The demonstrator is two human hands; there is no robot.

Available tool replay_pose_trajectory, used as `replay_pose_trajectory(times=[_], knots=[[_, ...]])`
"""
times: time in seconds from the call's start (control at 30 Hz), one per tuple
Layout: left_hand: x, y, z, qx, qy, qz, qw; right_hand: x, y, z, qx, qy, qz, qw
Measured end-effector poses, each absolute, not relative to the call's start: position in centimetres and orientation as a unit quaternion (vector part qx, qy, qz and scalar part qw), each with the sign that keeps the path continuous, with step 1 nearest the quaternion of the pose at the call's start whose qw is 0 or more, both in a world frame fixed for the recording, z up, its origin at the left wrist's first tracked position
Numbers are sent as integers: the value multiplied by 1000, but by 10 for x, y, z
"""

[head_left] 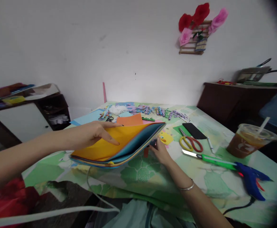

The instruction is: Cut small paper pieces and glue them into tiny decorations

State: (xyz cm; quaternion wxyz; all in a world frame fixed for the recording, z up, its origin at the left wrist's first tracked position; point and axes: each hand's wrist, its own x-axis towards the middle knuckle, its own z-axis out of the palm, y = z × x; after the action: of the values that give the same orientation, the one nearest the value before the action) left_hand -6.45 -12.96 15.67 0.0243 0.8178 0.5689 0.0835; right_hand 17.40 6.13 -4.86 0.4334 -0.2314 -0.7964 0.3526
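Observation:
A stack of coloured sheets (110,141), yellow on top with blue layers inside, lies before me and gapes along its right side. My left hand (93,133) rests on the yellow top sheet, its thumb and a finger stretched out and apart. At the stack's right end, my right hand (161,152) has its fingers closed around a small dark object (153,143), mostly hidden by the fingers and the sheets. A short orange-brown strip (146,152) hangs just left of those fingers. Whether the right hand also grips the sheets, I cannot tell.
Right of my hand are scissors (190,143), a black phone (194,130), a white pen (210,145), a blue-green glue gun (245,174) with a cord, and an iced drink (244,142). Behind the stack lie orange paper (130,119) and curled paper strips (150,110).

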Motion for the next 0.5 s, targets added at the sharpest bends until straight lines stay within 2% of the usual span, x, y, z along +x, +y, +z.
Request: replay_pose_trajectory(times=[0.17,0.37,0.5], knots=[[-56,-129,158,814,576,54,55,175,55,-39,-200,-798,378,424],[-27,-145,138,774,630,47,-36,174,51,-42,-210,-771,438,413],[-9,-165,113,793,603,44,-71,164,61,-56,-243,-747,471,400]])
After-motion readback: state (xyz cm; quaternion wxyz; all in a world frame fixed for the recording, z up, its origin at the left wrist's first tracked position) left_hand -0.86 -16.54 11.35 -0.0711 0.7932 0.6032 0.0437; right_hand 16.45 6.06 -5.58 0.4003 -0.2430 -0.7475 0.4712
